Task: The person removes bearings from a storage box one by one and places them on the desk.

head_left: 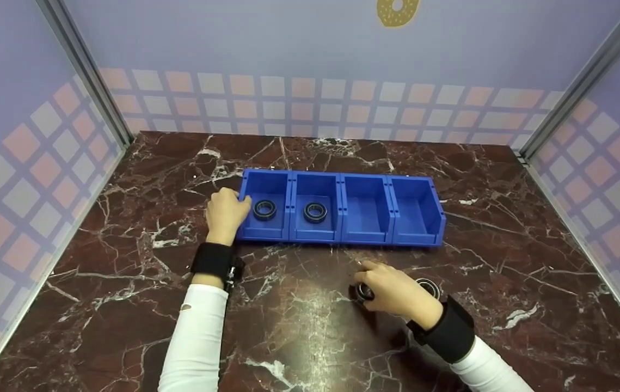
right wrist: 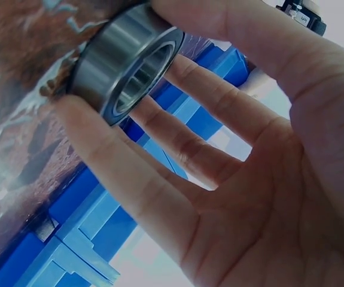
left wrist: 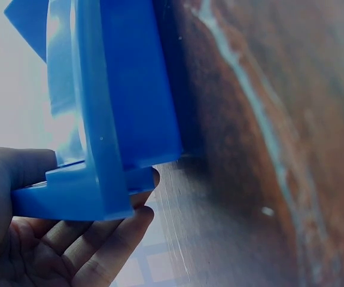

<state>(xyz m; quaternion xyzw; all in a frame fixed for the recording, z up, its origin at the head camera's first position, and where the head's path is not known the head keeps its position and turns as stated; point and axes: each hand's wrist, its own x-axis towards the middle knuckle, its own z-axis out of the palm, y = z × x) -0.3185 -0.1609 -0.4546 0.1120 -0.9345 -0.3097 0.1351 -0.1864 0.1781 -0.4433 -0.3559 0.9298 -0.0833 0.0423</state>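
Pinching the blue bins (head_left: 367,238) by their left wall, a left hand (head_left: 226,215) seems to steady them at center; right of lower center, the right hand (head_left: 397,291) grips a metal ring (right wrist: 116,57), apparently mid-pickup, calling for a clean lift.

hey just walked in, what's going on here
A person has both hands busy at a marbled table. The left hand grips the end wall of a row of four joined blue bins. The right hand, in front of the row, pinches a metal bearing between thumb and finger. One more bearing is on the table, partly hidden behind that hand. In the head view, the leftmost bin and the one next to it each hold a bearing.
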